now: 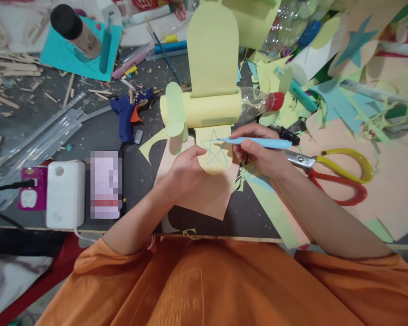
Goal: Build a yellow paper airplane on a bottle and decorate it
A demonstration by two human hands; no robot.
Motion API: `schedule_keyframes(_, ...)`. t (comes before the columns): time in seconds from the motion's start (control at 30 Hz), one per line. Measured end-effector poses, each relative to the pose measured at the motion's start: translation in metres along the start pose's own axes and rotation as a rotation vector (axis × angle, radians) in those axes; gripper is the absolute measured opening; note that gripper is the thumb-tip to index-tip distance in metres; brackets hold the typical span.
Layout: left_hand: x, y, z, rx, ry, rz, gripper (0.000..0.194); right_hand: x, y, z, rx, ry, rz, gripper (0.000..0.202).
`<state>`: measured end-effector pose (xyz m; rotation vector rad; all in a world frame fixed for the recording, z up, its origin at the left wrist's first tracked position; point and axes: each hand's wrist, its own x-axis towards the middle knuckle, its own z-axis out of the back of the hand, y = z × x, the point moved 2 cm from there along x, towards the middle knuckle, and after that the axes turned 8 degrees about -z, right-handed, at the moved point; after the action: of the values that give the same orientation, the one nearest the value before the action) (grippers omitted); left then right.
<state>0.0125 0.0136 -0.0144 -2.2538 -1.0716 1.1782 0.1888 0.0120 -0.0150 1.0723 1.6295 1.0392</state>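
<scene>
The bottle model (212, 108), wrapped in yellow paper, lies crosswise just beyond both hands, and its near wing (207, 136) reaches back between them. The left hand (187, 168) grips the wing's left edge, thumb on top and the other fingers mostly hidden beneath. The right hand (256, 149), at the wing's other side, pinches a light blue marker (268, 143) between thumb and fingers. The marker's tip is at a blue star outline (213, 151) on the wing; whether it touches the paper cannot be told. The far wing (213, 50) stretches away from the hands past the bottle, while the red cap (275, 102) sits beyond the right hand. A pale green paper strip (175, 108) with rounded ends crosses the bottle's other end, beyond the left hand.

Under the left hand and the near wing lies a pink sheet (204, 199). Scissors (311, 162) with one yellow and one red handle lie to the right of the right hand. A blue glue gun (125, 113) lies left of the left hand and farther out.
</scene>
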Motion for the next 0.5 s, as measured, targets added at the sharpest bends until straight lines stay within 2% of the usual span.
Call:
schedule_keyframes(0.1, -0.0022, 0.0003, -0.0052, -0.029, -0.039, 0.032, 0.039, 0.0004, -0.0018, 0.0014, -0.025, -0.077, 0.040, 0.038)
schedule_keyframes(0.23, -0.0037, -0.0008, -0.0106, -0.053, 0.016, -0.021, 0.036, 0.0029, -0.0003, 0.0025, -0.038, -0.157, 0.091, 0.031)
schedule_keyframes(0.37, -0.0066, -0.0009, -0.0094, -0.018, 0.034, -0.085, 0.032, 0.0052, 0.0027, 0.0010, -0.094, -0.151, 0.086, 0.032)
schedule_keyframes(0.5, -0.0089, 0.0001, -0.0066, -0.043, 0.077, -0.074, 0.038, 0.0077, 0.0032, 0.0015, -0.061, -0.139, 0.098, 0.024)
